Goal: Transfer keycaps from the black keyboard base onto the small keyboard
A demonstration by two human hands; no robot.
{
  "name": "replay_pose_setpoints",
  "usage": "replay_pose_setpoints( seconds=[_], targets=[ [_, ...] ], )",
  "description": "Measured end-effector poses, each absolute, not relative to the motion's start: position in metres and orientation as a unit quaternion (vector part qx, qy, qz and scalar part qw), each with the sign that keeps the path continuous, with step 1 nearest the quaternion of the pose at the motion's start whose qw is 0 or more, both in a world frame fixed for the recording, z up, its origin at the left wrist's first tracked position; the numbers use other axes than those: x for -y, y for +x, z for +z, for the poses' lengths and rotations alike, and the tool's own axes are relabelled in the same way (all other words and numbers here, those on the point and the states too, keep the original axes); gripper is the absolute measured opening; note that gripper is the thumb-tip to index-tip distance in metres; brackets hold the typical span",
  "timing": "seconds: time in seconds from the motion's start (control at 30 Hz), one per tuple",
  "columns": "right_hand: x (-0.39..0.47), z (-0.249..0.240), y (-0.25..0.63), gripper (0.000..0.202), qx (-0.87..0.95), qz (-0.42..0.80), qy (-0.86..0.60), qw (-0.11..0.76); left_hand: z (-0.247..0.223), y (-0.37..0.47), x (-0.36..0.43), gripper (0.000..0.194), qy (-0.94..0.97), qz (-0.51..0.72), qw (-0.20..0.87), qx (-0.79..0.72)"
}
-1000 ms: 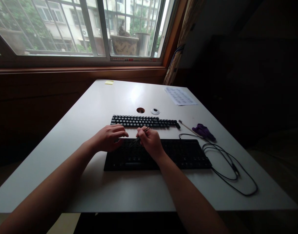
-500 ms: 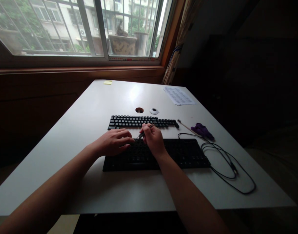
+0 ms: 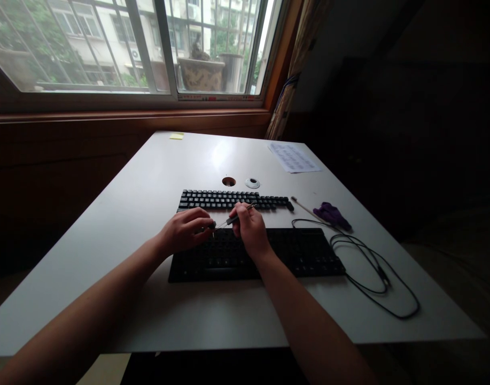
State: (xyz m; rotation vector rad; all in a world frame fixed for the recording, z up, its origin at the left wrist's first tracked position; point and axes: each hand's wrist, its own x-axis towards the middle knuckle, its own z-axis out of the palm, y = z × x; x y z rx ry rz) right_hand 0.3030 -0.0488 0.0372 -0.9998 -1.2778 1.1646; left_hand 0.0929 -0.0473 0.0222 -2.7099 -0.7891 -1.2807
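My right hand [image 3: 250, 227] grips a keycap puller [image 3: 232, 220], a dark handle with thin wire prongs that point left. At the tips of these wires, my left hand [image 3: 187, 229] pinches a small black keycap [image 3: 212, 225] between thumb and fingers. Both hands are above the upper left half of a black keyboard [image 3: 312, 254], whose left part is partly hidden under them. Behind the hands, removed black keycaps [image 3: 216, 199] are laid out in rows on the white table [image 3: 140, 299].
A thin brush-like stick [image 3: 304, 207] lies beside a purple cloth [image 3: 331, 214] on the right. A black cable [image 3: 405, 316] loops near the keyboard's right end. Farther back are printed sheets [image 3: 295, 158], a yellow note [image 3: 176, 136], a round table hole [image 3: 228, 182] and its white cover [image 3: 253, 183].
My left hand has lifted slightly up and left, and a keycap now shows at its fingertips. The puller's wires have come up off the keyboard; my right hand has barely shifted.
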Motion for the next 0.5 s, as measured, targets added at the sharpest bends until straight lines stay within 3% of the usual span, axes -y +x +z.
replay_pose_setpoints(
  seconds=[0.23, 0.5],
  targets=[
    [0.0449, 0.0315, 0.3027, 0.039, 0.509, 0.487, -0.424, 0.569, 0.0251, 0.1011, 0.0498, 0.016, -0.866, -0.427, -0.103, 0.240],
    [0.0453, 0.0312, 0.3027, 0.040, 0.514, 0.469, -0.431, 0.575, 0.0297, 0.1018, 0.0476, 0.015, -0.859, -0.434, -0.132, 0.238]
  ],
)
